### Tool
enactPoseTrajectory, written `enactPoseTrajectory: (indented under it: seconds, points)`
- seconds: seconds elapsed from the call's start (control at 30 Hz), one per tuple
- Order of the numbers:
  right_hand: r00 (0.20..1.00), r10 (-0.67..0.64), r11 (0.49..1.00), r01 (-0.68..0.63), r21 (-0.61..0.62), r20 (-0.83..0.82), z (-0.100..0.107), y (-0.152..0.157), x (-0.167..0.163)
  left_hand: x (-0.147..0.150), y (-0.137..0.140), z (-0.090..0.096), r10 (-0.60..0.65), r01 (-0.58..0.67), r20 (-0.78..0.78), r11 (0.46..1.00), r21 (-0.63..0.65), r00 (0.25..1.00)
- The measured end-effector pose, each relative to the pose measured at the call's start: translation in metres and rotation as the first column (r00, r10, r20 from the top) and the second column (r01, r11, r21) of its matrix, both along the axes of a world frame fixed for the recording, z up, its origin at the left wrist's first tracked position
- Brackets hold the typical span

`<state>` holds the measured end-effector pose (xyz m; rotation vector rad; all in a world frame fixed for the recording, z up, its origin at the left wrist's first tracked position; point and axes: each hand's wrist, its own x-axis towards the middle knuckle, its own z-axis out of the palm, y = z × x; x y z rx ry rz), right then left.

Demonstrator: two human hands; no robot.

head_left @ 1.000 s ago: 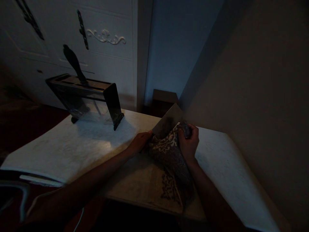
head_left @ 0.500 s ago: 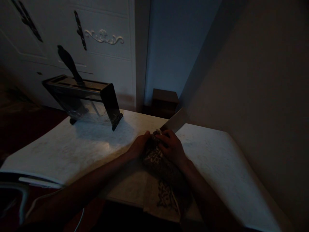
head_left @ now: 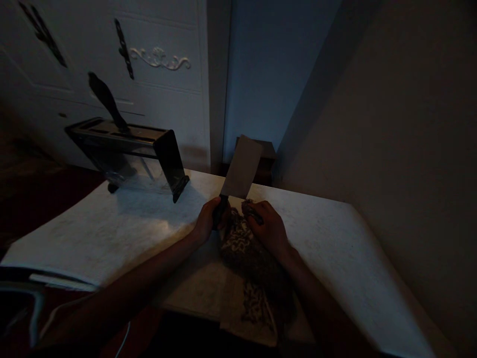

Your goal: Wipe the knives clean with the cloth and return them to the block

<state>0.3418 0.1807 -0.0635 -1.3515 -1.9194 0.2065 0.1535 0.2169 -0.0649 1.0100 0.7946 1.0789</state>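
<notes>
My left hand (head_left: 208, 219) is closed around the black handle of a cleaver (head_left: 242, 166). Its broad blade points up and away from me, tilted a little to the right. My right hand (head_left: 266, 223) grips a bunched part of a brown and beige patterned cloth (head_left: 240, 238), just right of the cleaver's handle. From there the cloth hangs toward me and over the table's near edge. Dim light hides the fingertips inside the folds.
On the white marbled table (head_left: 149, 228) a knife block (head_left: 164, 141) with clear sides stands at the left, one black-handled knife (head_left: 106, 99) in it. Behind are a white cabinet (head_left: 167, 104) and a small dark box-shaped piece (head_left: 266, 149). A wall (head_left: 402, 124) rises at the right.
The cleaver has swung from leaning right to pointing more upright, and its handle now shows in my left hand. My right hand and the cloth have come away from the handle.
</notes>
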Motion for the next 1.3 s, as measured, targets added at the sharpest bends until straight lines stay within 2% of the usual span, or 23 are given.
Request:
enactPoseTrajectory:
  seconds: [0.17,0.23,0.3,0.4,0.5,0.63,0.7,0.77,0.83,0.93,1.07,1.17,1.23,1.3]
  points:
    - [0.995,-0.103,0.983,0.105,0.152,-0.021,0.002,0.002,0.004,0.000,-0.002,0.000,0.077,-0.078,0.017,0.992,0.095,0.997]
    - [0.989,-0.140,0.974,0.147,0.172,-0.056,0.004,0.002,0.005,0.000,-0.002,0.001,0.084,-0.085,0.014,0.988,0.127,0.996]
    - [0.972,-0.185,0.969,0.205,0.139,-0.146,0.006,0.001,0.004,0.000,-0.003,0.002,0.084,-0.083,-0.004,0.984,0.156,0.996]
    - [0.895,-0.321,0.941,0.338,0.002,-0.311,0.012,-0.001,0.003,0.000,-0.005,0.004,0.068,-0.059,-0.037,0.977,0.206,0.997]
    - [0.845,-0.398,0.917,0.377,-0.129,-0.358,0.020,-0.003,0.004,0.000,-0.007,0.005,0.056,-0.040,-0.055,0.966,0.256,0.997]
    - [0.846,-0.373,0.922,0.293,-0.252,-0.382,0.027,0.001,0.016,-0.001,-0.010,0.007,0.048,-0.026,-0.069,0.956,0.292,0.996]
    - [0.833,-0.339,0.911,0.173,-0.375,-0.438,0.029,0.004,0.026,-0.001,-0.012,0.008,0.046,-0.022,-0.076,0.957,0.288,0.996]
    - [0.788,-0.308,0.868,0.004,-0.496,-0.533,0.030,0.006,0.038,-0.001,-0.013,0.008,0.049,-0.024,-0.083,0.960,0.280,0.995]
    - [0.730,-0.297,0.819,-0.136,-0.557,-0.616,0.032,0.006,0.048,-0.001,-0.013,0.008,0.052,-0.027,-0.083,0.962,0.271,0.995]
    - [0.699,-0.284,0.768,-0.244,-0.592,-0.656,0.036,0.003,0.058,-0.001,-0.013,0.008,0.060,-0.041,-0.066,0.966,0.253,0.996]
    - [0.739,-0.229,0.714,-0.316,-0.625,-0.634,0.044,-0.001,0.061,-0.001,-0.011,0.009,0.083,-0.067,-0.058,0.971,0.227,0.995]
    - [0.766,-0.233,0.680,-0.312,-0.664,-0.599,0.046,-0.002,0.061,-0.002,-0.011,0.010,0.082,-0.070,-0.046,0.974,0.217,0.996]
    - [0.763,-0.280,0.686,-0.267,-0.677,-0.583,0.045,-0.002,0.060,-0.002,-0.011,0.010,0.077,-0.066,-0.047,0.975,0.211,0.996]
    - [0.715,-0.335,0.730,-0.215,-0.649,-0.614,0.043,0.000,0.056,-0.002,-0.011,0.011,0.080,-0.066,-0.059,0.976,0.210,0.995]
